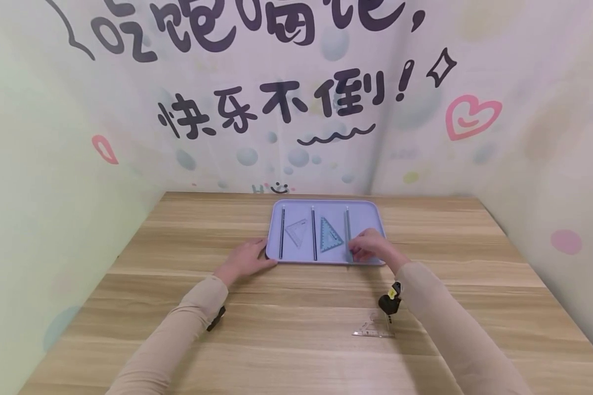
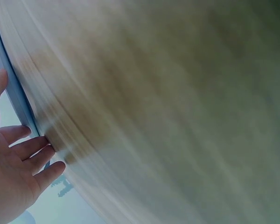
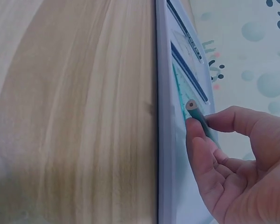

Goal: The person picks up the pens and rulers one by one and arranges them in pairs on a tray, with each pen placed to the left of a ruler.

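Observation:
A lilac tray [image 1: 368, 213] lies at the back of the table. My right hand [image 1: 370, 244] pinches a grey-green pencil [image 1: 347, 225] between thumb and fingertips over the tray's right part; the right wrist view shows the pencil's blunt end [image 3: 192, 104]. My left hand [image 1: 244, 258] rests at the tray's left front corner, fingers spread and touching its edge. To the left of the held pencil lie a blue-green set square [image 1: 330, 237], a dark pencil [image 1: 314, 233], a clear set square [image 1: 297, 231] and another dark pencil [image 1: 282, 233], side by side in the tray.
Near the right forearm, a clear set square [image 1: 373, 328] lies on the wooden table [image 1: 286, 340]. Black wrist devices show under both sleeves. A printed wall cloth [image 1: 217, 164] stands right behind the table's back edge.

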### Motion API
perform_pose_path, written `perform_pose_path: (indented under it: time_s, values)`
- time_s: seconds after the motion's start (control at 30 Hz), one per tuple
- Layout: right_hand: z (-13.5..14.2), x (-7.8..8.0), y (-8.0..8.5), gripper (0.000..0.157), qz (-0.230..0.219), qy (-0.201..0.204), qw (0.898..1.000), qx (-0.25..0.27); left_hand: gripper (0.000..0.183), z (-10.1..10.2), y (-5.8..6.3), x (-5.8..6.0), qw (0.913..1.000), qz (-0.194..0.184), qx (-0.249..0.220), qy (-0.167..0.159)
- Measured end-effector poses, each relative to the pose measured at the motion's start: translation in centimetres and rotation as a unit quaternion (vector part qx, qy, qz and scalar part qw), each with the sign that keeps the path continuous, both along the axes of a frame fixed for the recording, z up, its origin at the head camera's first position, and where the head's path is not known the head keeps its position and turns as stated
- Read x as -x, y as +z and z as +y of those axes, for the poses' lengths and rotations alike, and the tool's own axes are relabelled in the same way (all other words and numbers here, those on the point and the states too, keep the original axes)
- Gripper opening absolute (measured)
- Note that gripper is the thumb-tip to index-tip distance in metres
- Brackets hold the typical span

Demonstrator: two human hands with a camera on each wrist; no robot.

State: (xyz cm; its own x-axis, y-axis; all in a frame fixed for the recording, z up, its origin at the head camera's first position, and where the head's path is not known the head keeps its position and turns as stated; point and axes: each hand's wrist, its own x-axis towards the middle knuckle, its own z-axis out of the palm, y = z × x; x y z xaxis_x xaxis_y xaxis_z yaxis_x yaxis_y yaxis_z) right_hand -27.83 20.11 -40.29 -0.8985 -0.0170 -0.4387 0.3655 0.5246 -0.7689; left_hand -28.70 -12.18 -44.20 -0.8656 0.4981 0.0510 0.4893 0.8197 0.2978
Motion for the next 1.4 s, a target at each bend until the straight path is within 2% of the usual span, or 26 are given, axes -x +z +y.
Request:
perform_pose_path:
  time_s: [0.23, 0.5, 1.4]
  values:
    - [0.1, 0.5, -0.7, 0.018, 0.014, -0.007, 1.0, -0.009, 0.071, 0.1, 0.0, -0.1, 1.0, -0.003, 0.0, 0.003]
    - [-0.1, 0.9, -1.3, 0.021, 0.032, -0.02, 0.999, -0.033, 0.074, 0.1, 0.2, -0.2, 0.9998, -0.013, 0.003, 0.013]
    - [-0.6, 0.9, -1.0, 0.016, 0.063, -0.003, 0.994, -0.088, 0.073, 0.2, 0.2, -0.4, 0.9999, -0.006, 0.0, 0.01]
